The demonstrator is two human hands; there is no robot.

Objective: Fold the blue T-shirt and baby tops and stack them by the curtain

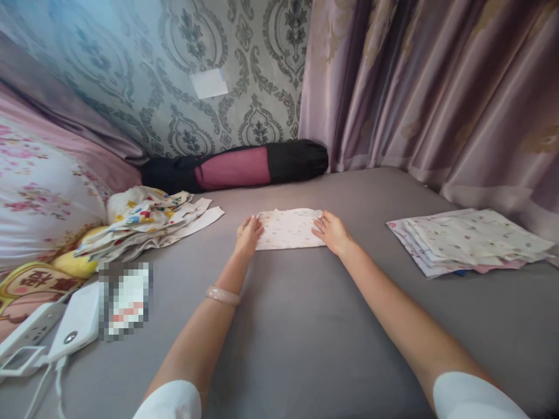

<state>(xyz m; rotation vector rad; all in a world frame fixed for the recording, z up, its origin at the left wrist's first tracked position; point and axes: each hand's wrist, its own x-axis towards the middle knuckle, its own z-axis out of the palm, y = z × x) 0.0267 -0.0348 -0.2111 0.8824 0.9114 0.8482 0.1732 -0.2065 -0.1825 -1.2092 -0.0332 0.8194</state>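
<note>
A pale folded cloth (289,230) with a small faint print lies on the grey bed sheet (297,326), its long side running left to right. At its left end my left hand (249,234) pinches the edge, thumb and fingers close together. My right hand (331,231) grips the opposite end, with its fingers over the top of the fabric. Between the two hands the cloth looks fairly flat, with a slightly uneven far edge. A pale bangle (223,295) circles my left wrist.
At right lies a stack of folded printed cloths (463,241). Loose printed clothes (148,221) are heaped at left, near a power strip (35,331), a white power bank (78,320) and cables. A long black-and-maroon bag (236,167) lies along the wall; curtains (414,87) hang at right.
</note>
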